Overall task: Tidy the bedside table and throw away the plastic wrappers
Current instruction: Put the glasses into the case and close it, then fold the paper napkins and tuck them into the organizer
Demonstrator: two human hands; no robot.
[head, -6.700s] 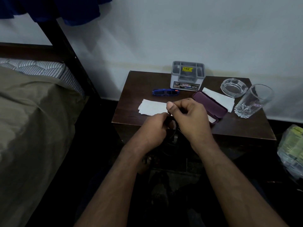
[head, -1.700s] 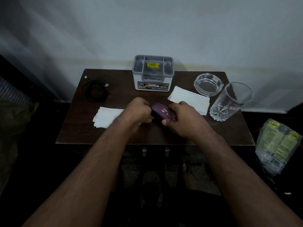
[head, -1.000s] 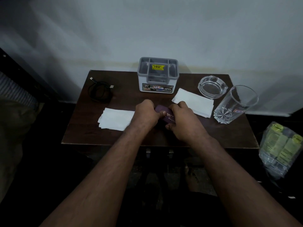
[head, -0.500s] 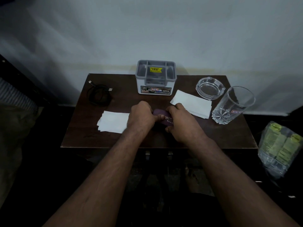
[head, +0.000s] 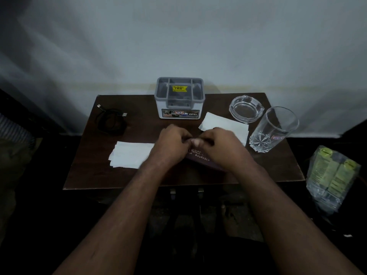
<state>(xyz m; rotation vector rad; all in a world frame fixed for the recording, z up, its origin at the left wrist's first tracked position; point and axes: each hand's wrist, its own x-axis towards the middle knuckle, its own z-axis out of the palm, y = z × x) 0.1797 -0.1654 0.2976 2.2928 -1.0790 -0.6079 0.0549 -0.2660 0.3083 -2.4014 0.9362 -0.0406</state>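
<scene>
Hands meet over purple case (head: 200, 158): left hand (head: 170, 144) and right hand (head: 220, 147) seemingly gripping it, fingers curled; grey organizer (head: 179, 98) behind.

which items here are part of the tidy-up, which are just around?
In the job: left hand and right hand on the purple case; papers, more papers, cable, organiser, ashtray, glass, all on the table.

Just around: plastic bag on the floor, wall.
</scene>
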